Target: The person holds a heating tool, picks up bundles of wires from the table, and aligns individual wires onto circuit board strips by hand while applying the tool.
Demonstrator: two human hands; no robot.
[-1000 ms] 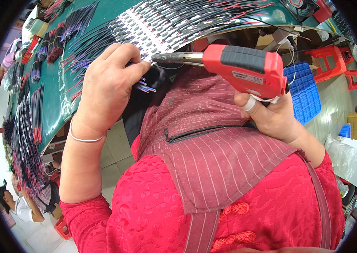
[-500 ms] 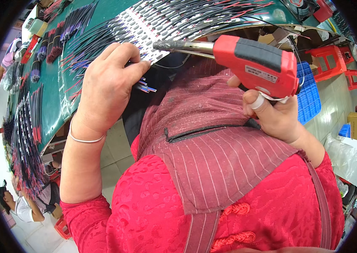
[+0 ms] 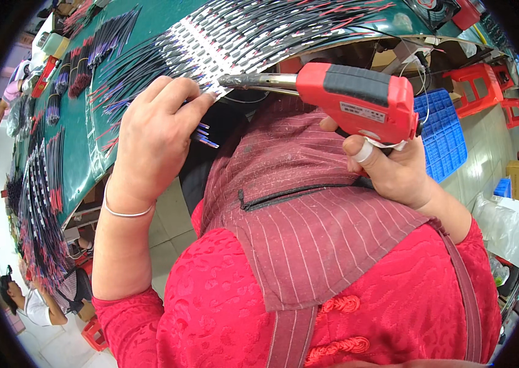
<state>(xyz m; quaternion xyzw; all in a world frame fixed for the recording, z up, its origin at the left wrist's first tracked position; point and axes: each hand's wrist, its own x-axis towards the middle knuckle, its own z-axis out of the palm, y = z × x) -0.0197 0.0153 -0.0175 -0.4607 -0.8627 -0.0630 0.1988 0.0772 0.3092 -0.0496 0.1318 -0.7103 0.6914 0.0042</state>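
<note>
My right hand [image 3: 394,175] grips a red and black soldering gun [image 3: 357,92] from below, with a white band round the thumb. The gun's long metal nose points left, and its dark tip is by the near corner of a white panel of small circuit boards [image 3: 201,52]. Rows of black and red wires fan out from that panel. At the same corner my left hand [image 3: 155,132] is closed, thumb against forefinger, on several thin wires. Their blue and white ends [image 3: 205,138] stick out below the fingers; the pinch itself is partly hidden.
The panel rests on a green table [image 3: 79,165]. Bundled wires [image 3: 79,70] and a long pile of wired strips [image 3: 39,208] lie to the left. A blue crate [image 3: 446,135] and red stools [image 3: 474,92] stand at right. Another person [image 3: 33,303] is at lower left.
The soldering gun and my right hand have shifted slightly left and down. My left hand has lowered a little, still pinching the wires.
</note>
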